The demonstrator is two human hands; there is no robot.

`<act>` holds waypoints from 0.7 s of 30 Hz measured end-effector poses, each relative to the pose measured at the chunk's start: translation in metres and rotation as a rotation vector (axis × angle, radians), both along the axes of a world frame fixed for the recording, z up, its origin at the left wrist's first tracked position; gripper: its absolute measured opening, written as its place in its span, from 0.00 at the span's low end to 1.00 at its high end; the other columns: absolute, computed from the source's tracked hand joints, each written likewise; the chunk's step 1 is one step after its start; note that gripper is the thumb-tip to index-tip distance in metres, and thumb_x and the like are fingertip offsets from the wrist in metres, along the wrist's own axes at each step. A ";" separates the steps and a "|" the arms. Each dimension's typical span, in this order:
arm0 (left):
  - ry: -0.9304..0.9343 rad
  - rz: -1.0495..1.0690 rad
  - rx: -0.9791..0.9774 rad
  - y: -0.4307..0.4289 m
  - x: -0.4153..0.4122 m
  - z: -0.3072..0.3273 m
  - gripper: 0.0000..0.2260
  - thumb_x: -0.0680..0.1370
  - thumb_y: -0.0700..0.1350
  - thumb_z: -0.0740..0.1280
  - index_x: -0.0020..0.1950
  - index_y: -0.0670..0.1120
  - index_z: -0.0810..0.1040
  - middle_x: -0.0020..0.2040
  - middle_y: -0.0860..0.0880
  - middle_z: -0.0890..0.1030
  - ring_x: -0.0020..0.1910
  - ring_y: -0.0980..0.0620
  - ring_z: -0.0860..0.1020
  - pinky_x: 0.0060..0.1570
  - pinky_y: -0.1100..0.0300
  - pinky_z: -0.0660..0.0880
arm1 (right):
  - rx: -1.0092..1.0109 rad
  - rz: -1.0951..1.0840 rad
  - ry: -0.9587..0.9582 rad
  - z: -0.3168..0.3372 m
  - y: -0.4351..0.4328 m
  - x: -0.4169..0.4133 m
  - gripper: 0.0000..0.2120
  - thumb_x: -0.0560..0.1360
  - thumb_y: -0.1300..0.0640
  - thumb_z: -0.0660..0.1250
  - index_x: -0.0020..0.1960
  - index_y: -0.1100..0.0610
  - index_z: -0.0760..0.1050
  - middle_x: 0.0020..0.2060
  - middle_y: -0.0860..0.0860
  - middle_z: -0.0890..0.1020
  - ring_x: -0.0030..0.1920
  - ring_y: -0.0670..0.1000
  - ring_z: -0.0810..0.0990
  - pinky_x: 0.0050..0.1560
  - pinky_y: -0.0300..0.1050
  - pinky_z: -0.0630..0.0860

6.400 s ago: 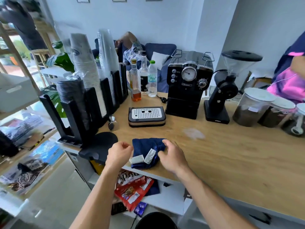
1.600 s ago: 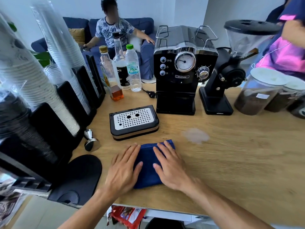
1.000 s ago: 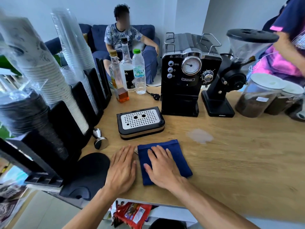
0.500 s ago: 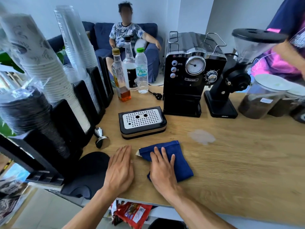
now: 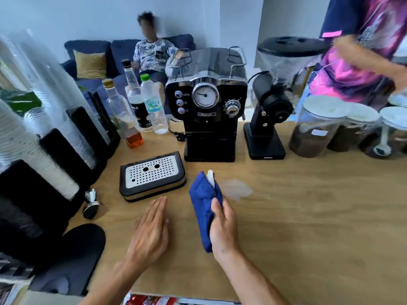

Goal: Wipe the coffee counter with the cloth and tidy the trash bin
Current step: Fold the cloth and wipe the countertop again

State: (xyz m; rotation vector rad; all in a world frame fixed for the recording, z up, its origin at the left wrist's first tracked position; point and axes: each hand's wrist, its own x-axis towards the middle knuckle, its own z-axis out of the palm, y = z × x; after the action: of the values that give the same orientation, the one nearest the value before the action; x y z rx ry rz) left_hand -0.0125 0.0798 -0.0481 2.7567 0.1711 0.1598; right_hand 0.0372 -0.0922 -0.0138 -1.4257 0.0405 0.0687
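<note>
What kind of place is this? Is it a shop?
Most likely a small coffee bar: an espresso machine, a bean grinder and tall stacks of takeaway cups stand on the wooden counter.

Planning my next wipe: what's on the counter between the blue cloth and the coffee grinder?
In the head view, only a pale smear lies on the wooden counter between the blue cloth and the coffee grinder.

Cloth [image 5: 203, 208] right of drip tray [image 5: 152, 176]
</note>
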 end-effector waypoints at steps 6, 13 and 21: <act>-0.003 -0.153 -0.028 -0.026 0.046 -0.004 0.32 0.76 0.55 0.45 0.75 0.38 0.60 0.76 0.41 0.64 0.76 0.42 0.61 0.74 0.45 0.58 | 0.228 -0.164 0.153 0.013 -0.050 0.015 0.13 0.79 0.57 0.57 0.53 0.47 0.79 0.48 0.49 0.84 0.53 0.53 0.81 0.55 0.52 0.76; -0.025 -0.258 -0.020 -0.045 0.076 -0.012 0.34 0.77 0.60 0.46 0.75 0.38 0.61 0.74 0.39 0.67 0.75 0.40 0.63 0.73 0.50 0.55 | 0.033 -0.382 -0.032 0.021 -0.112 0.043 0.12 0.75 0.50 0.59 0.46 0.36 0.79 0.41 0.40 0.84 0.44 0.43 0.81 0.51 0.47 0.76; 0.063 -0.221 -0.023 -0.042 0.083 -0.025 0.41 0.72 0.69 0.43 0.79 0.48 0.48 0.80 0.49 0.55 0.78 0.51 0.50 0.76 0.55 0.46 | -0.460 -0.428 -0.076 0.000 -0.108 0.101 0.12 0.80 0.57 0.53 0.55 0.60 0.74 0.42 0.53 0.80 0.45 0.54 0.77 0.46 0.44 0.68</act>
State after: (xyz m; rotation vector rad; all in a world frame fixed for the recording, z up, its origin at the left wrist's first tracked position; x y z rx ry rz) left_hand 0.0702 0.0377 -0.0726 2.7353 -0.1145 0.0128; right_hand 0.1381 -0.2006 -0.0138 -1.8471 0.3139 -0.3694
